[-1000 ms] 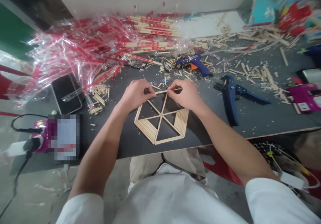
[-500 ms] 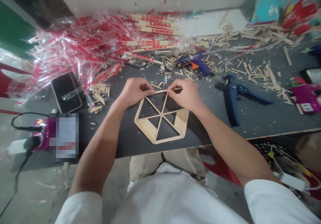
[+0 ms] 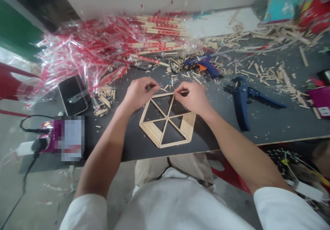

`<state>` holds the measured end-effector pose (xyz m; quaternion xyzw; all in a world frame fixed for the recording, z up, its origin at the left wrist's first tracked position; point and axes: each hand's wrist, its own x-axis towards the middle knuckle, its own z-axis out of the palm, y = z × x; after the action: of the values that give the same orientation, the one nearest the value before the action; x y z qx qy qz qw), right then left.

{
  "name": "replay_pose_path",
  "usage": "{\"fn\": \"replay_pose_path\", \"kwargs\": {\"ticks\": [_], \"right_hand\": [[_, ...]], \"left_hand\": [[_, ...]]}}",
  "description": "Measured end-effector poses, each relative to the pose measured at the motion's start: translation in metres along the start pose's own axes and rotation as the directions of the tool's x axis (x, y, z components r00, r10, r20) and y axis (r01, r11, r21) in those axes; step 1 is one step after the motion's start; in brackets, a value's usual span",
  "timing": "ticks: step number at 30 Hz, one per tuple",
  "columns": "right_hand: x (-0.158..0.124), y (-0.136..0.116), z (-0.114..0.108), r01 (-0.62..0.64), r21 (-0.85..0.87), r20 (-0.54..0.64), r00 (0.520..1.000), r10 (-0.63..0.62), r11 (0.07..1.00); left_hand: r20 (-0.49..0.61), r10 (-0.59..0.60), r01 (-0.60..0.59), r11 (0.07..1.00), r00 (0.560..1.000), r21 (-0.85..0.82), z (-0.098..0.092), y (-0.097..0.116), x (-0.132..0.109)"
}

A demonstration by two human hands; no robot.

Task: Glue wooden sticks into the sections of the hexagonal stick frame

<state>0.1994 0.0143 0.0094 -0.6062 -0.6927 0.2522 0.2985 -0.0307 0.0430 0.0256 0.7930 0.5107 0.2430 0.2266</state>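
Observation:
A flat hexagon frame of thin wooden sticks (image 3: 167, 120) lies on the dark table (image 3: 270, 120), with spokes meeting in the middle and two segments partly filled with sticks. My left hand (image 3: 140, 93) is pinched shut at the frame's far left corner. My right hand (image 3: 194, 97) is pinched shut on a thin wooden stick (image 3: 183, 91) at the far right corner. The stick along the frame's far edge (image 3: 163, 95) runs between the two hands.
A heap of red and clear wrappers with chopsticks (image 3: 103, 51) fills the back left. A phone (image 3: 73, 95), a blue glue gun (image 3: 203, 65), blue cutting pliers (image 3: 242, 99), scattered stick offcuts (image 3: 270, 73) and a purple box (image 3: 321, 102) lie around. A power strip (image 3: 48, 140) sits at the left.
Both hands stay pinched at the far edge of the frame. The view has drifted slightly; nothing on the table has moved.

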Motion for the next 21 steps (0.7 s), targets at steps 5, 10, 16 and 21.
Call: {"fn": "replay_pose_path", "kwargs": {"ticks": [5,10,16,21], "right_hand": [[-0.002,-0.001,-0.002,0.026,-0.009,-0.011,1.000,-0.026,1.000],[-0.008,-0.008,-0.004,0.125,0.013,-0.042,0.991,-0.125,0.992],[-0.010,-0.011,-0.005,0.165,0.024,-0.051,0.985,-0.163,0.986],[-0.005,-0.007,-0.007,0.196,0.041,-0.048,0.980,-0.194,0.980]], "left_hand": [[0.125,0.214,-0.243,0.917,0.969,0.315,0.003,0.021,-0.008],[0.175,0.275,-0.325,0.839,0.945,0.438,0.010,0.040,-0.015],[0.201,0.155,-0.237,0.831,0.967,0.503,0.016,0.052,-0.023],[0.179,0.161,-0.233,0.813,0.971,0.533,0.021,0.049,-0.021]]}}
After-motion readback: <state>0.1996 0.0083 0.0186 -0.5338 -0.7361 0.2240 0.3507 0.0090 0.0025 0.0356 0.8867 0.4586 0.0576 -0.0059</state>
